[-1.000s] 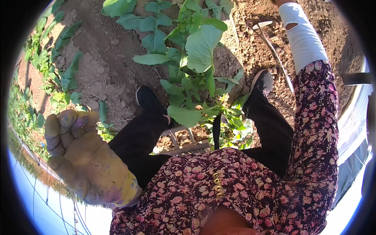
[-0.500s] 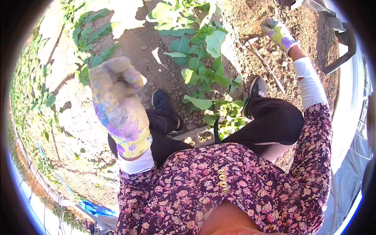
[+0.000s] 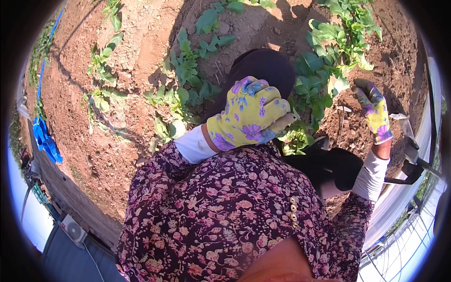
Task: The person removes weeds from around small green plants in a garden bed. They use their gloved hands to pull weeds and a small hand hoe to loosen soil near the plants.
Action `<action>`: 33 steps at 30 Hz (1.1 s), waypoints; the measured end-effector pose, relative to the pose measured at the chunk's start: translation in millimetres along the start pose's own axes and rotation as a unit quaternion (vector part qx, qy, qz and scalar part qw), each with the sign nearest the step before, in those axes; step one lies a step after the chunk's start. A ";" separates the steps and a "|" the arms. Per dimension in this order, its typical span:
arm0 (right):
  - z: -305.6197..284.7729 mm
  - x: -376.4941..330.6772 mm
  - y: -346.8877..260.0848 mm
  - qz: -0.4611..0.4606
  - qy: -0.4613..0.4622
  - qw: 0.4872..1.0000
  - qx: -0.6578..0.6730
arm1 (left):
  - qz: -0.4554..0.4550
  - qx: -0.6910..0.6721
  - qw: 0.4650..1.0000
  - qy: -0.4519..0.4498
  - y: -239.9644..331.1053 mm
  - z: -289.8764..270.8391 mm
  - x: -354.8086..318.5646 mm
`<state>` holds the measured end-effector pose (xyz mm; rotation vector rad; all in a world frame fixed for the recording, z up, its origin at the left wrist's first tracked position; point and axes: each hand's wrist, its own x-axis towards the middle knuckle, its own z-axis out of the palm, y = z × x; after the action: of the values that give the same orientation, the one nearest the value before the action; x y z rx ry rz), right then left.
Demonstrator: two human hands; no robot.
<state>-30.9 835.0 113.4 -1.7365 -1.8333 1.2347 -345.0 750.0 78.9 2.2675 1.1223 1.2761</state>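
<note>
My left hand (image 3: 253,113), in a yellow glove with purple and blue flowers, is raised over my lap in front of my floral top. Its fingers are curled shut; whatever lies inside them is hidden. My right hand (image 3: 374,110), in a matching glove, is low over the soil to the right of the leafy row (image 3: 324,56). Its fingers reach forward, slightly bent and apart, beside a green leaf (image 3: 341,85). Just left of that hand, a thin-handled tool with a small pale blade (image 3: 344,109) lies on the soil, held by neither hand.
A second row of green plants (image 3: 185,70) grows left of my dark-clad knee (image 3: 263,70). Sparser plants (image 3: 101,70) stand farther left. Blue sheeting (image 3: 44,138) lies at the left edge. Right of my right arm are a dark metal bracket (image 3: 408,174) and white plastic sheeting (image 3: 387,216).
The view has swung left. My left hand has moved right and in, across my lap. The right hand's fingers have loosened from a fist, and the hand is nearer the leafy row.
</note>
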 end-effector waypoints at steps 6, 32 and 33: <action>40.2 9.6 7.1 -0.005 -0.016 0.997 -0.075 | -0.416 0.122 0.901 -0.027 -55.7 -62.4 -161.3; 45.2 -56.6 82.8 0.143 -0.006 0.989 0.027 | -0.511 0.215 0.831 -0.042 -107.5 -109.1 -236.3; 47.8 -60.2 86.0 0.138 0.007 0.990 0.029 | -0.537 0.198 0.813 -0.105 -105.6 -112.2 -239.9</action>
<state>1.1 752.0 40.1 -2.0115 -1.5698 1.3587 -559.7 625.1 -61.0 1.3891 2.2222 0.3236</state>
